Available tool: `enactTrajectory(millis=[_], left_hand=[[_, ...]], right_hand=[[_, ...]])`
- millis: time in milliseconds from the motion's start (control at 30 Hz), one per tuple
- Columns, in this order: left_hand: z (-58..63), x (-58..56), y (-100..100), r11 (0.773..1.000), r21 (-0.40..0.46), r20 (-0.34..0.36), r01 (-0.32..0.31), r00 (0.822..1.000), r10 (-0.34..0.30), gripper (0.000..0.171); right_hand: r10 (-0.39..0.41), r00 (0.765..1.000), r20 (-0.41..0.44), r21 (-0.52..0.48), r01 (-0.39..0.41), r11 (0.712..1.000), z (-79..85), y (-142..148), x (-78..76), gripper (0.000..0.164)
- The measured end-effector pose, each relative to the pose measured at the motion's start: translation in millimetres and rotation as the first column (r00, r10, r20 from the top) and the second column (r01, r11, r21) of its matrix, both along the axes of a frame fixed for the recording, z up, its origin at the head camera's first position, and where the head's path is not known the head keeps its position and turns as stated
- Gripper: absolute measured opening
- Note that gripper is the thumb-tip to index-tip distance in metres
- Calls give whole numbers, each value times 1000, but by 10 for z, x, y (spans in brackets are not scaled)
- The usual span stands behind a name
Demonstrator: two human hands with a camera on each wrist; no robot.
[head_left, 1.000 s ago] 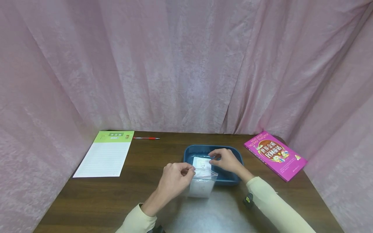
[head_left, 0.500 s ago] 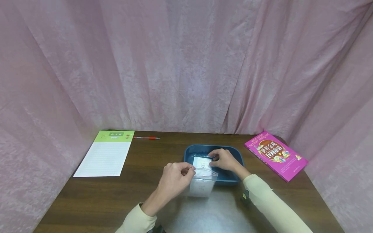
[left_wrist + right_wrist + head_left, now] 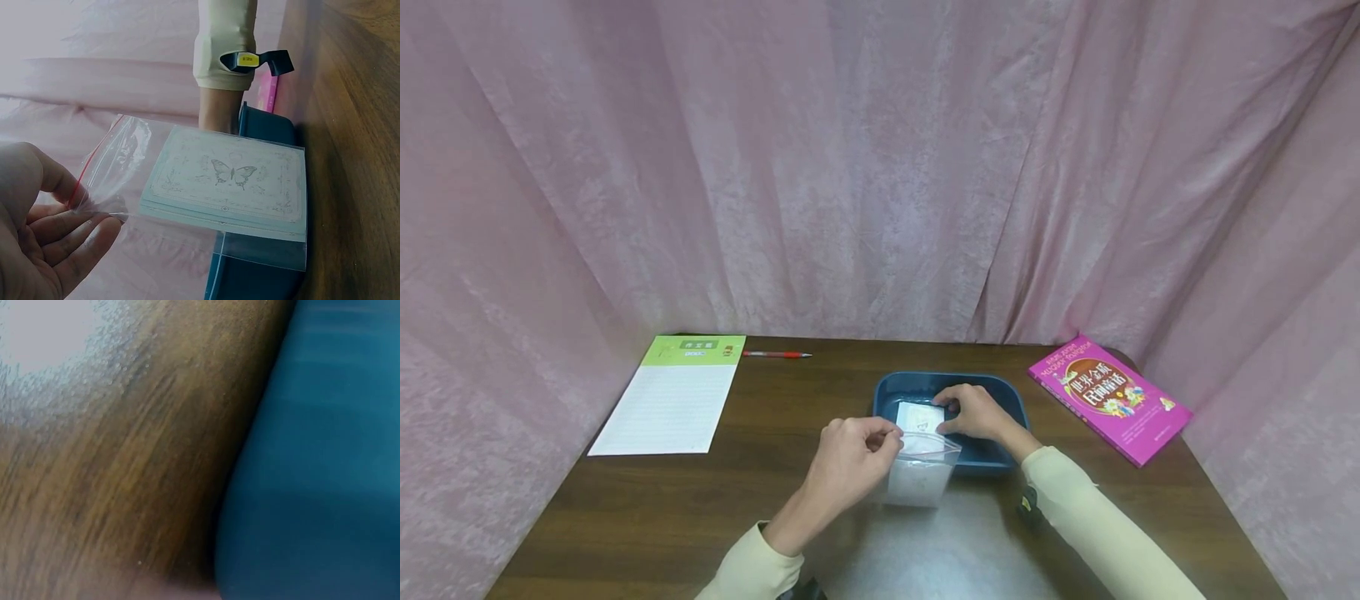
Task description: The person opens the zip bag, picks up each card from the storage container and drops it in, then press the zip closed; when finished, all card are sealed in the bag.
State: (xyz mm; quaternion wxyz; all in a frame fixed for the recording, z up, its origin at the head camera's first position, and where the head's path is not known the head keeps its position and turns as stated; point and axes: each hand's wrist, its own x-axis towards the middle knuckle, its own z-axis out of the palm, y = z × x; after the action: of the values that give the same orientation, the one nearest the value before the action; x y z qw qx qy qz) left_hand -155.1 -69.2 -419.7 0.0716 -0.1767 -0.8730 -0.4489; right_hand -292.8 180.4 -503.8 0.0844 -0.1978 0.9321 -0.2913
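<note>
A clear zip bag (image 3: pixel 917 471) hangs from my left hand (image 3: pixel 850 462), whose thumb and fingertips pinch its upper left corner. In the left wrist view, pale cards (image 3: pixel 231 200) with a butterfly print stand inside the bag, below its red-edged top. Just beyond it, my right hand (image 3: pixel 976 414) is inside the blue tray (image 3: pixel 951 377). Its thumb and curled fingers hold the right edge and far corner of a white printed card (image 3: pixel 917 417). The bag overlaps the card's near end in the head view. Neither the right fingers nor the card show in the right wrist view.
A lined pad (image 3: pixel 677 400) with a green top lies at the left of the wooden table (image 3: pixel 715 517), a red pen (image 3: pixel 777 356) beside it. At the right lies a pink book (image 3: pixel 1108 400). Pink curtains (image 3: pixel 880 183) hang around the table's back and sides.
My right hand has shifted slightly left onto the card's edge, and its forearm has drawn slightly left. My left hand and the bag have stayed in place.
</note>
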Motion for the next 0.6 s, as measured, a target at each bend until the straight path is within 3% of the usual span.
enactTrajectory(millis=[600], left_hand=[[-6, 15, -14, 1000, 6, 2, 6, 1000, -6, 18]], right_hand=[[-29, 999, -29, -10, 28, 1000, -4, -35, 65, 37]])
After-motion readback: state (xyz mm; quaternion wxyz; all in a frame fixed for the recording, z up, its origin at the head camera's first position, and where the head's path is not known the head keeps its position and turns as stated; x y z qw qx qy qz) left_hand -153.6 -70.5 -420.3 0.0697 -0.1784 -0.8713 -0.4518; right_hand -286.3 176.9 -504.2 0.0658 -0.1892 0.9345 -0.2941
